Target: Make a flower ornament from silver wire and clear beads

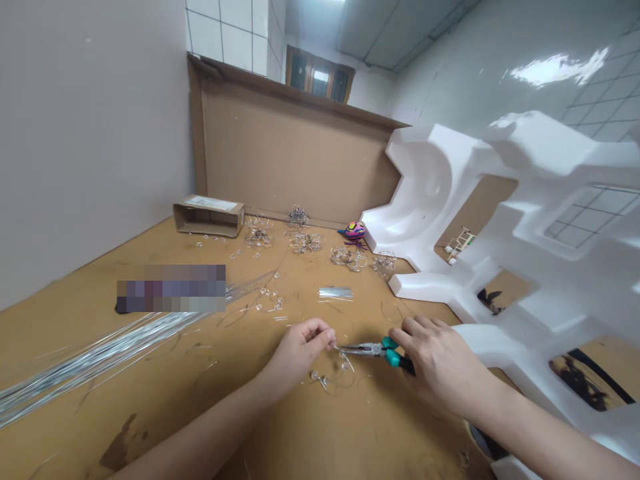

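Note:
My right hand [440,353] is closed round the green-and-black handles of long-nose pliers [373,349]. The pliers' narrow jaws point left and reach the fingertips of my left hand [307,343]. Thumb and forefinger of that hand are pinched together on a thin piece of wire [338,347], mostly hidden by the fingers. Just below the jaws lie clear beads [344,360] and short wire bits; another little bead-and-wire piece [319,379] rests on the table nearer to me. Beyond my hands is a small stack of cut straight wires [335,293].
A bundle of long silvery wires [135,337] stretches across the left of the brown table [240,427]. Several wire-and-bead shapes [307,243] stand at the back, near an open cardboard box [209,217] and a colourful ball [355,231]. White foam packing [425,173] borders the right side.

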`<act>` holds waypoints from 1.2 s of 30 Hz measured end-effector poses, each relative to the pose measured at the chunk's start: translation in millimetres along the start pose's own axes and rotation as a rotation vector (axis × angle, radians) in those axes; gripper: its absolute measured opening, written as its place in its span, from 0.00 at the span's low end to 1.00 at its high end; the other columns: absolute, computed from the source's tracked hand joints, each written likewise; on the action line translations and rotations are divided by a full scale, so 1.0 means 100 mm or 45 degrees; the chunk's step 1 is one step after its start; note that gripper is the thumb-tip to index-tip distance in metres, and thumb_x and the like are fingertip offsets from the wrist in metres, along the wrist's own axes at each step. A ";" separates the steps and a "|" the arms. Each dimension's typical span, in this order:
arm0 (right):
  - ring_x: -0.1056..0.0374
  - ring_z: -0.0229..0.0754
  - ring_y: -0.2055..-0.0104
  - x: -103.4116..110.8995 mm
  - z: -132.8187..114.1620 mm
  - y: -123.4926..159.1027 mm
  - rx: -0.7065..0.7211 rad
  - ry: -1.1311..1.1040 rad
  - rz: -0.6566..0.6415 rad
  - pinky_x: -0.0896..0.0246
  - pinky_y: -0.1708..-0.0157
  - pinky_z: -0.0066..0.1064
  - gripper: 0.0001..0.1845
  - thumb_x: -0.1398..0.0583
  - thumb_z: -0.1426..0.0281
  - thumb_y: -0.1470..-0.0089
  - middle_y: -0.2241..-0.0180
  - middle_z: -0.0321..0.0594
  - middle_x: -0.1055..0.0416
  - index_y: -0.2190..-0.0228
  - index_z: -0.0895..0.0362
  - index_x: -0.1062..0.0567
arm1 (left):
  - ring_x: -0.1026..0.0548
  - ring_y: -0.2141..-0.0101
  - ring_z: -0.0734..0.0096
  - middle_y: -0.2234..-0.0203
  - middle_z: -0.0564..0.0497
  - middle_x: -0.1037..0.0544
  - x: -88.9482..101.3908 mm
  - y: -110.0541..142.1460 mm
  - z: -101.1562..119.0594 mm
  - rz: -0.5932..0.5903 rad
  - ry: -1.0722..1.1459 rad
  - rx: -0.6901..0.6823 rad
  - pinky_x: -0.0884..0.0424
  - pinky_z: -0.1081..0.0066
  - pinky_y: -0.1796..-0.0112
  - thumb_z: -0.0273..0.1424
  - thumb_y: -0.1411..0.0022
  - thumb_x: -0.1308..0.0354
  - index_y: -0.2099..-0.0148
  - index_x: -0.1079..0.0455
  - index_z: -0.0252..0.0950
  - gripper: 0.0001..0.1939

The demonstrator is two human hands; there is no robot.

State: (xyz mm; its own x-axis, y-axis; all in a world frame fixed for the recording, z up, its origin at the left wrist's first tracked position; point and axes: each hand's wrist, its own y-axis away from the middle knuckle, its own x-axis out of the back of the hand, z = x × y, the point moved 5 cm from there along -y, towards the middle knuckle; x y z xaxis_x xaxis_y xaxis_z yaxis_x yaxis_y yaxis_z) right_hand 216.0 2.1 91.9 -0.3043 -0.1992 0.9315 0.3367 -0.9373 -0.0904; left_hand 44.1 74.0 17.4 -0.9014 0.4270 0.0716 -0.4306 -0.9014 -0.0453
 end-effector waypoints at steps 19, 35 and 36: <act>0.39 0.41 0.74 -0.08 0.00 0.07 -0.134 -0.193 -0.159 0.60 0.76 0.29 0.09 0.48 0.74 0.61 0.75 0.38 0.35 0.73 0.53 0.34 | 0.33 0.73 0.74 0.76 0.53 0.28 -0.01 0.04 0.04 -0.062 -0.014 -0.024 0.38 0.75 0.70 0.36 0.45 0.48 0.73 0.33 0.35 0.10; 0.40 0.41 0.78 -0.05 -0.04 0.11 -0.231 -0.199 -0.320 0.63 0.79 0.29 0.06 0.45 0.72 0.60 0.82 0.38 0.35 0.75 0.52 0.31 | 0.33 0.73 0.74 0.76 0.53 0.28 -0.05 0.07 0.05 -0.091 -0.060 -0.073 0.38 0.75 0.70 0.37 0.45 0.49 0.72 0.33 0.35 0.11; 0.40 0.41 0.79 -0.05 -0.03 0.12 -0.232 -0.203 -0.324 0.63 0.79 0.29 0.05 0.45 0.72 0.60 0.82 0.38 0.35 0.75 0.52 0.31 | 0.33 0.74 0.74 0.76 0.53 0.28 -0.04 0.07 0.06 -0.091 -0.052 -0.067 0.38 0.74 0.70 0.37 0.45 0.49 0.72 0.33 0.35 0.11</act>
State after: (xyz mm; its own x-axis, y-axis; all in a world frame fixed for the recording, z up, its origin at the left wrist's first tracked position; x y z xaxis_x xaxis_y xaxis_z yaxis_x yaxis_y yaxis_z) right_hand 218.4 -9.0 85.3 -0.2105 0.0811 0.9742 0.0990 -0.9897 0.1038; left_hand 45.3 65.6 22.4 -0.8663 0.4856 0.1173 -0.4963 -0.8634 -0.0905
